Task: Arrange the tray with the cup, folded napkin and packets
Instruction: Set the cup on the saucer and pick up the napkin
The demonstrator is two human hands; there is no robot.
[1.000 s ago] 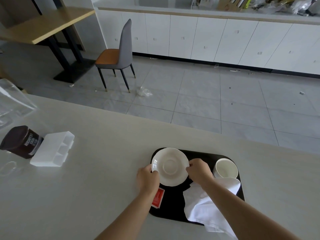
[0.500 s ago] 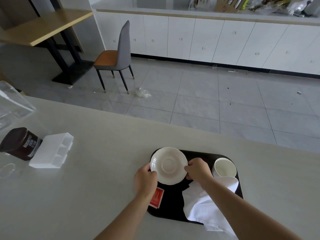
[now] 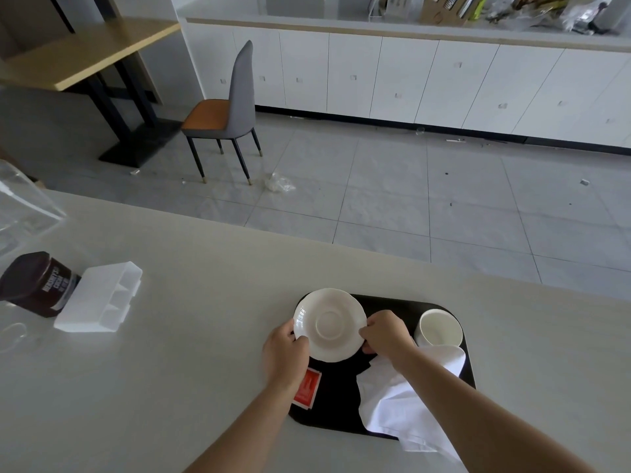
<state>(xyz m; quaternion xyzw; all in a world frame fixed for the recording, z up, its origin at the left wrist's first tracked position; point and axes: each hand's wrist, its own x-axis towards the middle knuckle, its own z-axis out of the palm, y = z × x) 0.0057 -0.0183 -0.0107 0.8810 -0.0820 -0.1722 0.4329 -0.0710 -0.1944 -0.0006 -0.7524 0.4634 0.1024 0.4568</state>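
Gripping a white saucer (image 3: 329, 324) by opposite edges, the two hands work over the far-left corner of a black tray (image 3: 341, 397) on the pale tabletop (image 3: 191, 336). The left hand (image 3: 285, 355) pinches the saucer's left rim with thumb on top; the right hand (image 3: 387, 332) curls its fingers around the right rim. Whether the saucer rests on the tray or is held just above it cannot be told. A white cup (image 3: 438, 327) stands at the tray's far-right corner. A white napkin (image 3: 406, 401), loosely rumpled, lies under the right forearm and spills over the tray's near edge. A red packet (image 3: 307, 387) lies at the tray's left edge, partly under the left wrist.
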